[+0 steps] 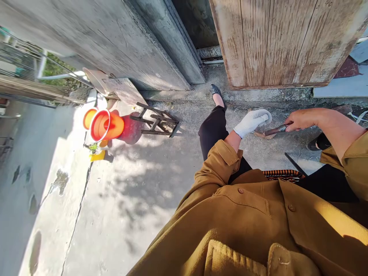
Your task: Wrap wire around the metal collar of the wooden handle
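Observation:
My left hand (253, 120) wears a white knitted glove. Its fingers are curled together, and what they may hold is hidden. To its right, my bare right hand (300, 119) is closed round a dark reddish-brown hand tool (274, 131) with a wrapped section near the grip. The tool points left, towards the glove, and its exact kind is unclear. Beneath its end lies a flat light-brown piece (261, 135), perhaps wood, on or near the ground. Both hands are above the concrete, in front of my seated body.
A woven chair edge (283, 174) shows between my legs. On the left are a dark wooden stool frame (156, 120), an orange bucket (107, 125) and a yellow container (97, 155). A weathered wooden door (281, 42) and a grey wall (115, 38) stand ahead.

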